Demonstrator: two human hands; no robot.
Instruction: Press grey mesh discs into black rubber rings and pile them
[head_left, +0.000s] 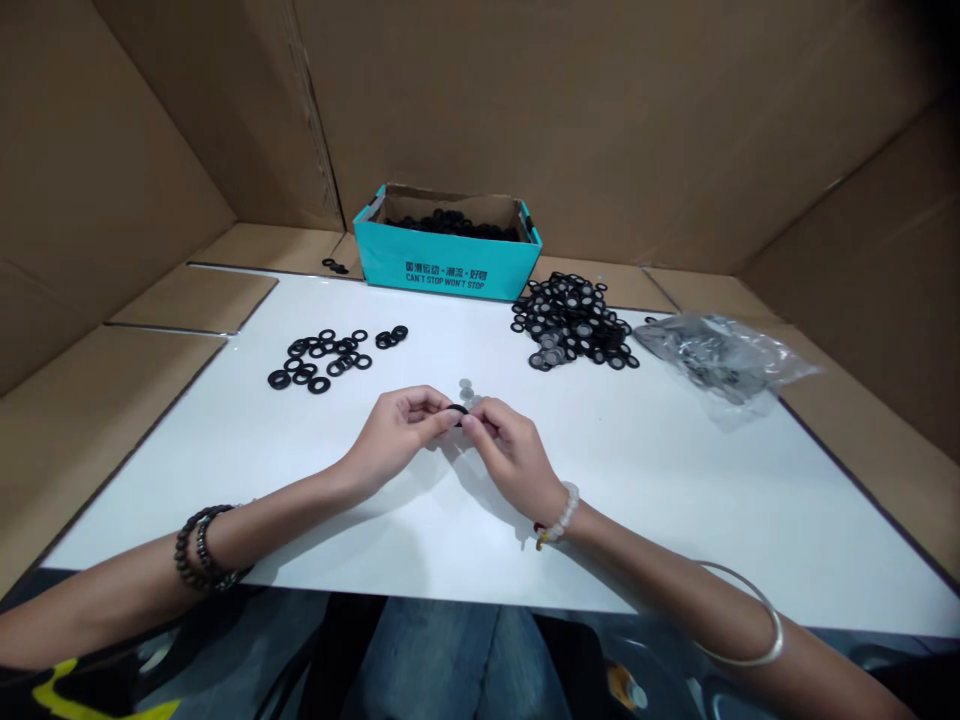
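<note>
**Black ring [457, 409] pinched two-handed at table centre**

Left hand [397, 430]: fingers curled, thumb and fingertips closed on the near side of the ring. Right hand [510, 455]: fingertips [472, 423] likewise closed on it from the opposite side. Neither hand is released. The ring sits between the two hands, just above the white table [622, 500], and is largely hidden by the fingers. Whether anything is seated in it cannot be determined.

Just beyond the fingers lies a small group of pale round discs [466, 391], near the ring but not touching it. To the far left, a scatter of plain black rings [322, 358] lies on the table. To the far right is a dense heap of black rings with grey mesh centres [570, 322], beside a clear plastic bag [720, 365] holding more dark parts. At the back edge stands a teal cardboard box [442, 262] containing black rings [450, 224]. A few dark rings [335, 265] lie on the cardboard lining [480, 100] left of the box.

Left wrist carries dark beaded bracelets [202, 548]; right wrist, a pale beaded bracelet [559, 515].
</note>
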